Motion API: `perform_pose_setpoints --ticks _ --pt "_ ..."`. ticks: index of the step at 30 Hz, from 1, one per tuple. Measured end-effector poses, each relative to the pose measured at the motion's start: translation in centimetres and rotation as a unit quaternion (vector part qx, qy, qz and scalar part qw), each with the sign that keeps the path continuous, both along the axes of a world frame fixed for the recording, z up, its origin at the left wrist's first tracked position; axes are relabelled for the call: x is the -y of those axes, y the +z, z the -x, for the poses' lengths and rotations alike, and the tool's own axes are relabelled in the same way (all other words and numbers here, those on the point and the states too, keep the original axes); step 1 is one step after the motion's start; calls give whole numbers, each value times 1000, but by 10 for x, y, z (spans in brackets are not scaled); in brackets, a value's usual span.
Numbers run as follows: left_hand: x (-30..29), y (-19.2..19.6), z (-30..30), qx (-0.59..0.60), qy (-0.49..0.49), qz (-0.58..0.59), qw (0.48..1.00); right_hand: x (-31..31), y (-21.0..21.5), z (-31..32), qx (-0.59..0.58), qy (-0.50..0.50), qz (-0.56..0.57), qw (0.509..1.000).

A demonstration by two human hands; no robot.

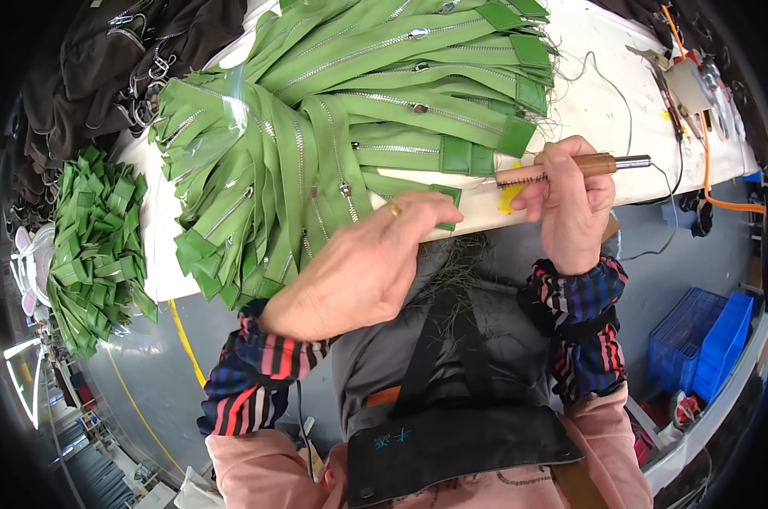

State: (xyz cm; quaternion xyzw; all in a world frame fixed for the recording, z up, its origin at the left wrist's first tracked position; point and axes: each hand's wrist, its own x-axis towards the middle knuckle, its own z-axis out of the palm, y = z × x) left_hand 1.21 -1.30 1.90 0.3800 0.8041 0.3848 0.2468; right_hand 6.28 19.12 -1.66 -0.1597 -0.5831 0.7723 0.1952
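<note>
A green zipper (396, 184) is lying at the near edge of the table (597, 110), the left hand (358, 263) covering its end, grip impossible to tell. The right hand (575, 208) is grasping a brown tool (603, 164); keeping the zipper flat is probably helping neatness.

I count two hands of mine, one left hand (358, 263) and one right hand (575, 204), two striped sleeves (248, 373), one ring (395, 209) and one wooden-handled tool (599, 165). There are two green bundles: one of zipper strips (316, 127), too overlapped to number, and one smaller bundle (95, 246). I see one orange cable (708, 170).
</note>
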Motion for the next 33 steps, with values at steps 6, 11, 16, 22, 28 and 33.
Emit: perform_pose_setpoints --ticks 6,11,16,22,28,33 --pt "-10 -20 -7 -257 -38 -16 966 -1 0 -2 -11 13 34 999" --pt "-12 -25 3 -240 9 -85 967 15 6 -6 13 27 -2 1000" --pt "-11 -20 19 -83 9 -71 994 12 6 -6 55 73 -51 995" --pt "-11 -21 16 -125 10 -68 990 14 8 -5 72 106 -92 987" --pt "-12 -20 15 -124 16 -68 990 15 7 -5 59 112 -85 988" --pt "-12 -21 15 -134 15 -74 988 14 6 -5 63 116 -72 989"
